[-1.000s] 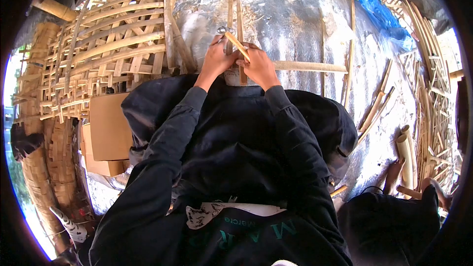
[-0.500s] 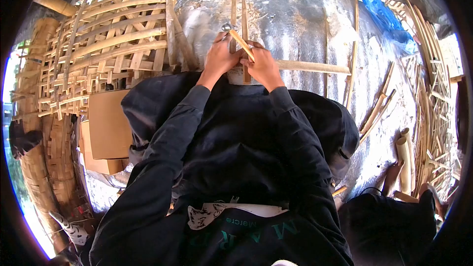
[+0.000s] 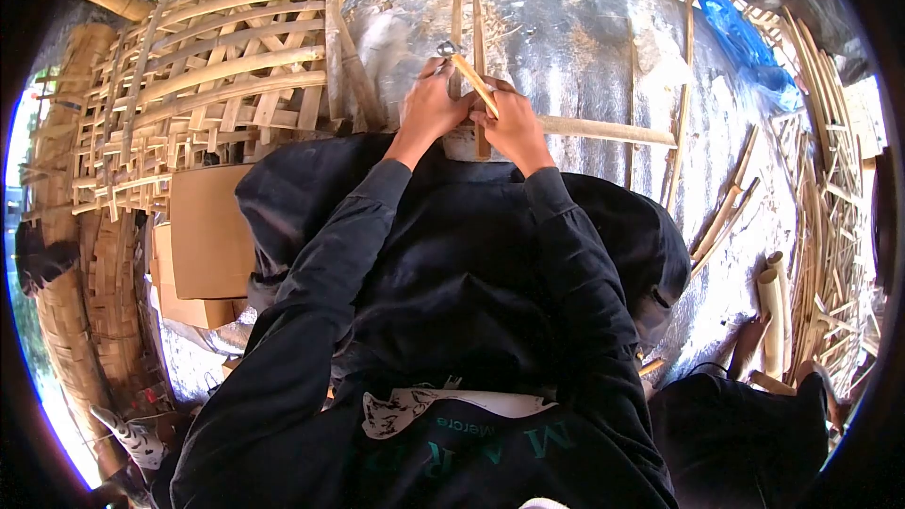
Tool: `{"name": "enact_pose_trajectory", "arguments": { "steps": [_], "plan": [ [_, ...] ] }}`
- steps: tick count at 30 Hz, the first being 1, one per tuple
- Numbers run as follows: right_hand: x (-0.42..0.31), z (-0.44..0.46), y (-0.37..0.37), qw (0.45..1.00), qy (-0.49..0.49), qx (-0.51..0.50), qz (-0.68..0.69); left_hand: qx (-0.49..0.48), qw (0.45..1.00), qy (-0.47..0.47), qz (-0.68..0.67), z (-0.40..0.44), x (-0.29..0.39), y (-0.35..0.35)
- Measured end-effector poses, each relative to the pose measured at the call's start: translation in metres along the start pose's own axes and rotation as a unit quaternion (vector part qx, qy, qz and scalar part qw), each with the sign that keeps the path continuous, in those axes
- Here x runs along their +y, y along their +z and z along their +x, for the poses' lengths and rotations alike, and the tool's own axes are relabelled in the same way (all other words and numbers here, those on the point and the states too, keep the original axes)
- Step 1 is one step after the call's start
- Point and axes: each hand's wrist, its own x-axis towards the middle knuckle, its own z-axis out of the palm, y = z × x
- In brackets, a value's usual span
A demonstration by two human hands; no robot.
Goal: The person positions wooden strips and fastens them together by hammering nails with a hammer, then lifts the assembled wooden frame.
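Observation:
My right hand [image 3: 514,127] is closed around a short yellowish stick [image 3: 474,81], which slants up and left from the fingers. A small round, shiny grey thing [image 3: 446,49] shows at its upper end; whether they are joined I cannot tell. Close beside it, my left hand [image 3: 434,111] has its fingers curled, and what they grip is hidden. Both hands meet above my lap. Beneath them run two narrow bamboo strips [image 3: 478,28], pointing away from me. Another flat bamboo strip [image 3: 608,130] extends to the right from behind my right hand.
A woven bamboo panel [image 3: 226,66] lies at the left, above a cardboard box [image 3: 209,236]. Silvery sheeting [image 3: 584,66] covers the floor. A blue plastic bag [image 3: 745,47] and many bamboo strips [image 3: 834,217] lie on the right. Another person's dark clothing [image 3: 740,429] shows at lower right.
The whole view has shifted slightly, with the hands a little further right in it. Their hold on the stick looks the same.

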Motion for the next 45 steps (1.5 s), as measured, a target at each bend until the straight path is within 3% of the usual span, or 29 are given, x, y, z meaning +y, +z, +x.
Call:
{"name": "enact_pose_trajectory", "arguments": {
  "steps": [22,29,40,45],
  "plan": [
    [0.004,0.0,0.004,0.998,-0.052,0.046,0.011,0.011,1.0,-0.001,-0.001,0.001,0.0,0.002],
    [0.001,-0.001,0.002,0.999,-0.022,0.025,-0.006,0.018,1.0,0.005,0.004,0.001,-0.002,0.005],
    [0.004,0.001,0.0,0.997,-0.057,0.043,0.03,-0.033,0.999,-0.026,-0.024,0.002,0.007,-0.006],
    [-0.006,0.0,-0.023,0.999,-0.007,-0.004,0.05,-0.024,0.999,-0.028,-0.023,0.001,0.008,-0.005]
  ]
}}
